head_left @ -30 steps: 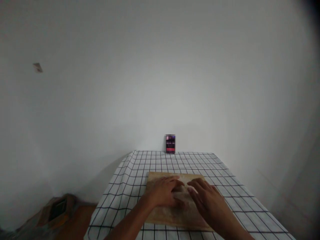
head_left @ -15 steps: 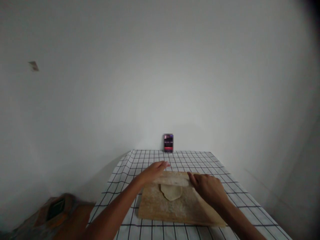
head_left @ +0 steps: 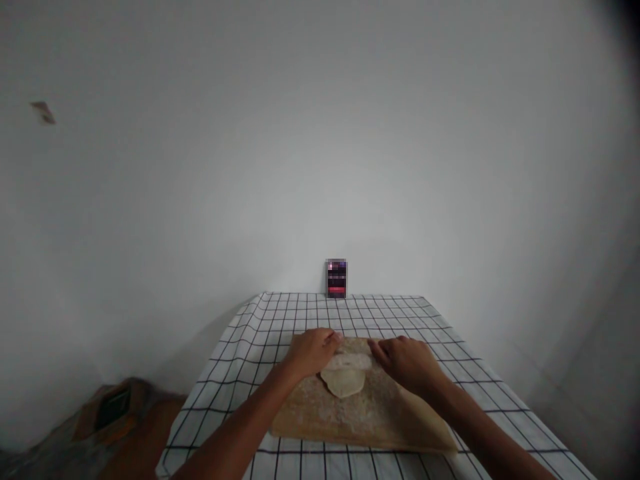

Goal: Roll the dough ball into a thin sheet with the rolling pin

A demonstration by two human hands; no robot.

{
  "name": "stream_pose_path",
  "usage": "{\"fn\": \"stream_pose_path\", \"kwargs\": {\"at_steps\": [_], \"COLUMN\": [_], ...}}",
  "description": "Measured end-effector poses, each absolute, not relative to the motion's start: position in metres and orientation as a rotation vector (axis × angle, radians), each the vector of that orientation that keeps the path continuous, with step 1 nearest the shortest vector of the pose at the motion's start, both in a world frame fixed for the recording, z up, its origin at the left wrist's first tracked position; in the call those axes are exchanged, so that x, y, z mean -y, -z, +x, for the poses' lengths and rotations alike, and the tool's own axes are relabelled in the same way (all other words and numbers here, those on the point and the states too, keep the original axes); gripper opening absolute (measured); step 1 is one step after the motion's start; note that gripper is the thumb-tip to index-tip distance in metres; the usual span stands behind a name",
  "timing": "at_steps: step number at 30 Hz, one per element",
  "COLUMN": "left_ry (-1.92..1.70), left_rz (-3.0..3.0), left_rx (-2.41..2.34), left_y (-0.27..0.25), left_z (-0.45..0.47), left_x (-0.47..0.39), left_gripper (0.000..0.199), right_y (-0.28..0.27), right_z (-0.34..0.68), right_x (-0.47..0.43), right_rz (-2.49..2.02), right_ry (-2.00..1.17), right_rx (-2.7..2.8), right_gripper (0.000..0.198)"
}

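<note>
A pale, floury rolling pin [head_left: 351, 362] lies crosswise over a thin sheet of dough [head_left: 344, 383]. My left hand [head_left: 314, 350] is closed around the pin's left end. On the other end, my right hand [head_left: 406, 361] is wrapped with the thumb pointing inward. The dough's near part shows below the pin, with a rounded, slightly pointed edge; its far part is hidden by the pin. Beneath it is a wooden board [head_left: 350, 427] dusted with flour.
The board rests on a table covered by a white cloth with black grid lines [head_left: 240, 373]. A small dark, blurred-out upright object [head_left: 337, 279] stands at the far edge against the pale wall [head_left: 330, 147]. A brown boxy item [head_left: 113, 408] sits low at the left.
My left hand, stretched out flat on the pin before, has curled its fingers around the end. My right hand has shifted slightly left. The view has tilted a little.
</note>
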State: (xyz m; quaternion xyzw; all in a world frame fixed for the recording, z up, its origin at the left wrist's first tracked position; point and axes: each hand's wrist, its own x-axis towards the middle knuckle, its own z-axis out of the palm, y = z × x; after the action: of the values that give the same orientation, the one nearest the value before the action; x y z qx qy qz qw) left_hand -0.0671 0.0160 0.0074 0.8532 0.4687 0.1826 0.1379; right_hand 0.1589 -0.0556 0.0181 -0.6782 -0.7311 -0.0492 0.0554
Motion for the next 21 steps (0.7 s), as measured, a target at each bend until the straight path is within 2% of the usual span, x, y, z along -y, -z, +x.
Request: {"fn": "stream_pose_path", "kwargs": {"at_steps": [5, 9, 11, 16, 21], "left_ry": [-0.59, -0.747, -0.791, -0.779, -0.861], "left_rz": [2.529, 2.583, 2.603, 2.641, 2.711], "left_rx": [-1.208, -1.134, -1.125, -1.178, -1.222], "left_y": [0.003, 0.021, 0.026, 0.025, 0.04], "left_z": [-0.071, -0.074, -0.075, -0.075, -0.078], "left_x": [-0.01, -0.007, -0.006, 0.002, 0.005], "left_gripper": [0.045, 0.035, 0.035, 0.037, 0.038], "right_y": [-0.023, -0.028, -0.025, -0.005, 0.004], "right_z": [0.164, 0.171, 0.175, 0.177, 0.176], "right_x": [0.052, 0.047, 0.044, 0.046, 0.057], "right_rz": [-1.909, -1.843, -1.813, -1.694, -1.572], "right_ry": [0.096, -0.394, -0.506, -0.244, -0.267], "right_rx": [2.417, 2.407, 2.362, 2.265, 2.222], "right_gripper": [0.069, 0.071, 0.071, 0.053, 0.045]}}
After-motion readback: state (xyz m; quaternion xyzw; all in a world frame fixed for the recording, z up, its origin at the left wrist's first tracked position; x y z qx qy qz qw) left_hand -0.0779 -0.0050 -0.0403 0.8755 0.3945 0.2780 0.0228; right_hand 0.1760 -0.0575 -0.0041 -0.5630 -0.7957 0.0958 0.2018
